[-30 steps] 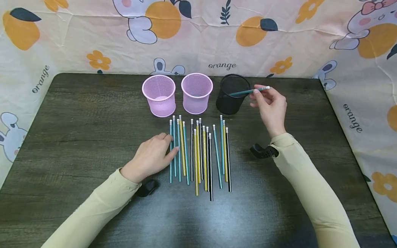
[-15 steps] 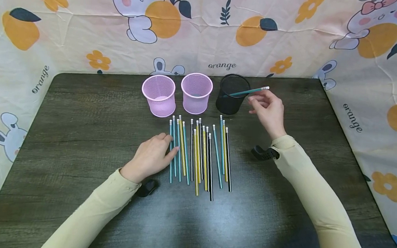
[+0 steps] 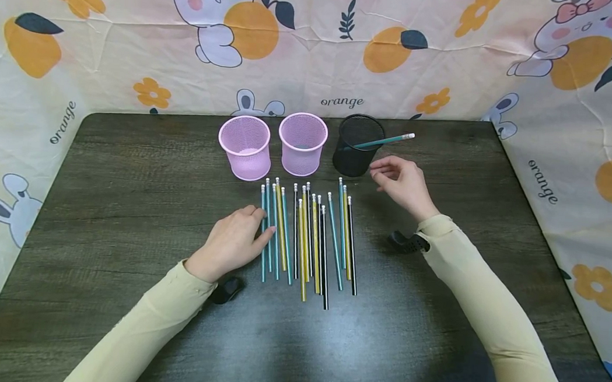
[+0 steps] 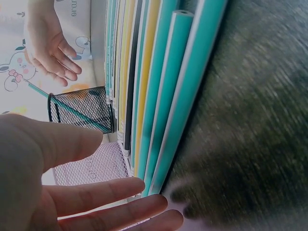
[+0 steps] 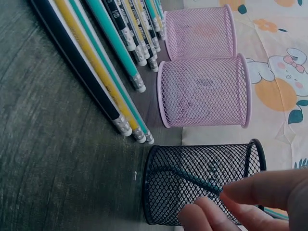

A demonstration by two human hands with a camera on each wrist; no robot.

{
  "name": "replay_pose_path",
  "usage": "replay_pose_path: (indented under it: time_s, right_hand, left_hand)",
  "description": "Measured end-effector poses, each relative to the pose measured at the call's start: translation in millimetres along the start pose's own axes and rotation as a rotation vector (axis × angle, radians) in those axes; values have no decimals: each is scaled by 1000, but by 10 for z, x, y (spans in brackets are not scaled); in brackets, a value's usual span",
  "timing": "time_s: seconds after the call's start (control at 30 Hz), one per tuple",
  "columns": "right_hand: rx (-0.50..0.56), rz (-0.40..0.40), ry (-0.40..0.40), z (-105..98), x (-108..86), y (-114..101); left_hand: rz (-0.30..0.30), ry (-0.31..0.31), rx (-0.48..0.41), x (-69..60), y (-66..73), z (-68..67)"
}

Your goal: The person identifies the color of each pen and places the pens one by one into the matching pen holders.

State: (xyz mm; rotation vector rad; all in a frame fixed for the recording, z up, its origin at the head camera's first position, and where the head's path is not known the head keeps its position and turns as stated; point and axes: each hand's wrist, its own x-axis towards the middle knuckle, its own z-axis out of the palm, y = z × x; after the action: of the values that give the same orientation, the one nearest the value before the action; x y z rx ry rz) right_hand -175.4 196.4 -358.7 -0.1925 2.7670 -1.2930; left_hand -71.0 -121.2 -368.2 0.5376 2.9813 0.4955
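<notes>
Several teal, yellow and black pencils (image 3: 311, 244) with white erasers lie side by side on the dark table. My left hand (image 3: 231, 242) rests at the row's left end, its relaxed fingertips beside the outermost teal pencils (image 4: 185, 91); whether they touch is hard to tell. A single teal pencil (image 3: 393, 139) leans in the black mesh cup (image 3: 351, 161), eraser end sticking out over the right rim. Just right of that cup hovers my right hand (image 3: 403, 184), with loosely bent fingers and nothing in them. The right wrist view shows its fingertips in front of the black cup (image 5: 192, 159).
Two pink mesh cups (image 3: 250, 163) stand left of the black one, along the table's back edge. A patterned cloth (image 3: 313, 69) rises behind and beside the dark wooden table (image 3: 154, 176). Black wrist straps (image 3: 407, 234) show under the sleeves.
My right hand has let go of the teal pencil, which stays leaning in the black cup. That hand has moved down and toward the front. The left hand has kept still.
</notes>
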Motion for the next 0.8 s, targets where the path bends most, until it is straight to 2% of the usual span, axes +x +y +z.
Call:
replay_pose_path:
  time_s: [0.13, 0.33, 0.8]
  right_hand:
    - [-54, -22, -76, 23, -20, -3]
    - [-68, -42, -153, 55, -53, -44]
    - [-174, -125, -260, 166, -142, -165]
  left_hand:
    - [-3, 1, 1, -1, -1, -1]
    - [-5, 0, 1, 4, -3, -11]
    - [-7, -13, 12, 15, 4, -29]
